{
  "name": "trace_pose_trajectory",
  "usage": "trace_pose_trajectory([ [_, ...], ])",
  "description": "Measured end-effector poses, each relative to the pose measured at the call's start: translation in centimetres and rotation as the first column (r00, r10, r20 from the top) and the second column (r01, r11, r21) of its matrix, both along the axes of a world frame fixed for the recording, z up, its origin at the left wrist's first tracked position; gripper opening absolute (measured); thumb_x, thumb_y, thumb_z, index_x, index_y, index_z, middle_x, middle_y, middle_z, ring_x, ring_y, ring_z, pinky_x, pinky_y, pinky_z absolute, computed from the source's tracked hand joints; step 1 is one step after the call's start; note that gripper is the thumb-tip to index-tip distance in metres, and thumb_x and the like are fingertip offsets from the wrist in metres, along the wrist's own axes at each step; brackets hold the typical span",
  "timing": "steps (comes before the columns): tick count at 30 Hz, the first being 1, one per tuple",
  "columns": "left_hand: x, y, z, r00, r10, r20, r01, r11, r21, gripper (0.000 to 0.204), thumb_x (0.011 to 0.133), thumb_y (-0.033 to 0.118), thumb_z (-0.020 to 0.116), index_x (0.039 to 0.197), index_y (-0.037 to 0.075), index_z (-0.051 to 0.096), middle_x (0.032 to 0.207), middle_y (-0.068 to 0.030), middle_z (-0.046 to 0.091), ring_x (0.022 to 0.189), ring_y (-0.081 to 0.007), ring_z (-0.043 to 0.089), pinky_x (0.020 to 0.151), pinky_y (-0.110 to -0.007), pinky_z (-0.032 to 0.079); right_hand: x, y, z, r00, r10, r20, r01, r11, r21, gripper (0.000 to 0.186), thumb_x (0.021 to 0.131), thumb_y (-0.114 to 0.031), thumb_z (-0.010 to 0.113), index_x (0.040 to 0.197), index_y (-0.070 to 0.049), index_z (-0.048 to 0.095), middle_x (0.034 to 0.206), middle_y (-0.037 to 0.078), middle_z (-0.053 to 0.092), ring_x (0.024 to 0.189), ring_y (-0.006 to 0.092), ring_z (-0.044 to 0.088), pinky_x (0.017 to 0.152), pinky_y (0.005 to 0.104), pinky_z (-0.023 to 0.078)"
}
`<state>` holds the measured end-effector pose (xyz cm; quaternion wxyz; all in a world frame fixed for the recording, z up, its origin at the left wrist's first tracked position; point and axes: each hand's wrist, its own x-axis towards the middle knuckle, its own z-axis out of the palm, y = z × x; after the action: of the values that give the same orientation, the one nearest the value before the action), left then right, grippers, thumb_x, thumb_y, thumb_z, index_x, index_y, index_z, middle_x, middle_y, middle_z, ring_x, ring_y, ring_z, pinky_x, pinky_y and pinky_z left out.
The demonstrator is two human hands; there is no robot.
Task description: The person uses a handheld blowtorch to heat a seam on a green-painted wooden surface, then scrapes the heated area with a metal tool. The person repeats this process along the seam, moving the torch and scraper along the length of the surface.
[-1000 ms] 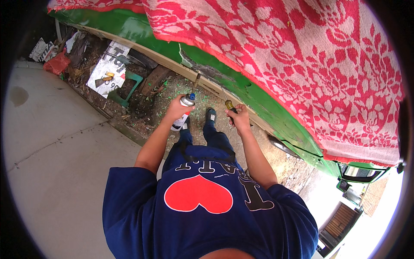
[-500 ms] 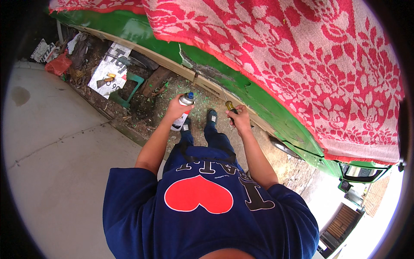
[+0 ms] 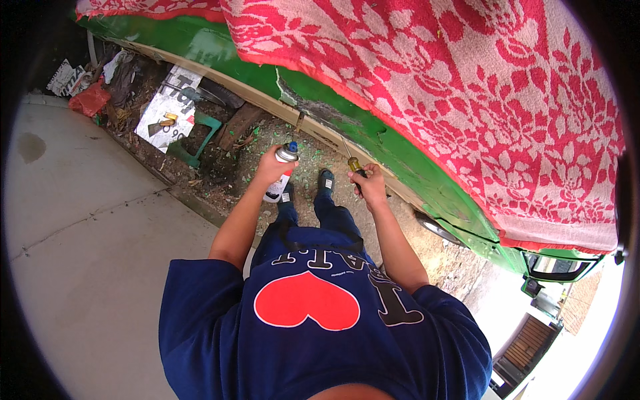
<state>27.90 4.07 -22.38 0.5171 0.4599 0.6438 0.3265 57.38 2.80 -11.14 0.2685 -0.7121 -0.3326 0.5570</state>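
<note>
My left hand (image 3: 270, 168) is wrapped round a spray can (image 3: 277, 185) with a blue nozzle, a silver top and a white and red body. In my right hand (image 3: 374, 185) is a screwdriver (image 3: 355, 164) with a yellow and black handle. Its thin metal shaft points up at the lower side of a green car (image 3: 467, 215); whether the tip touches it I cannot tell. Ahead of both hands, a damaged patch (image 3: 327, 111) with peeling paint and grey filler shows on the green panel, above a tan sill strip (image 3: 267, 101).
A red and pink floral blanket (image 3: 427, 80) drapes over the car. On the ground at left lie a white printed board (image 3: 160, 133) with small items on it, a green plastic frame (image 3: 207, 137), a wood block (image 3: 241, 127) and a red bag (image 3: 90, 100). Paint flakes litter the soil.
Hardly anything differs. The view has shifted very slightly; both hands keep their holds on the spray can and the screwdriver.
</note>
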Motion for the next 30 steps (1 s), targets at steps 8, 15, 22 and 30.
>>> trace_pose_trajectory([
  [8, -0.3, -0.4, -1.5, 0.998, 0.008, 0.057, -0.008, 1.000, 0.012, 0.073, 0.068, 0.024, 0.090, 0.124, -0.008, 0.057, 0.107, -0.0153, 0.072, 0.096, -0.0193, 0.069, 0.086, -0.034, 0.054, -0.2, 0.0, -0.2, 1.000, 0.005, -0.012, -0.005, 1.000, 0.003, 0.052, 0.081, -0.015, 0.082, 0.111, -0.007, 0.041, 0.074, 0.009, 0.065, 0.044, 0.0105, 0.051, 0.036, 0.0256, 0.032],
  [15, 0.0, -0.3, 0.3, 0.998, -0.008, 0.055, 0.008, 1.000, -0.011, 0.072, 0.069, 0.025, 0.089, 0.124, -0.008, 0.057, 0.105, -0.0144, 0.072, 0.095, -0.0192, 0.069, 0.085, -0.034, 0.054, -0.4, 0.2, 0.0, 1.000, 0.011, 0.004, -0.011, 1.000, -0.011, 0.053, 0.081, -0.016, 0.083, 0.112, -0.007, 0.041, 0.074, 0.008, 0.065, 0.044, 0.0103, 0.051, 0.036, 0.0253, 0.033],
  [22, 0.1, -0.4, -0.1, 0.997, 0.006, 0.083, -0.006, 1.000, -0.001, 0.073, 0.066, 0.027, 0.091, 0.122, -0.007, 0.058, 0.106, -0.0165, 0.072, 0.097, -0.0217, 0.070, 0.087, -0.035, 0.054, -0.6, 0.5, 0.2, 1.000, 0.007, -0.014, -0.007, 1.000, -0.006, 0.052, 0.081, -0.016, 0.082, 0.111, -0.007, 0.041, 0.074, 0.009, 0.066, 0.044, 0.0104, 0.052, 0.036, 0.0253, 0.033],
  [30, 0.1, -0.3, 0.8, 0.998, -0.008, 0.060, 0.010, 0.999, -0.035, 0.072, 0.066, 0.027, 0.091, 0.121, -0.006, 0.059, 0.106, -0.0165, 0.072, 0.098, -0.0219, 0.070, 0.088, -0.035, 0.054, -0.6, 0.3, -0.3, 1.000, -0.001, -0.012, 0.001, 1.000, -0.009, 0.053, 0.080, -0.015, 0.083, 0.112, -0.006, 0.041, 0.074, 0.009, 0.066, 0.044, 0.0102, 0.052, 0.036, 0.0250, 0.033],
])
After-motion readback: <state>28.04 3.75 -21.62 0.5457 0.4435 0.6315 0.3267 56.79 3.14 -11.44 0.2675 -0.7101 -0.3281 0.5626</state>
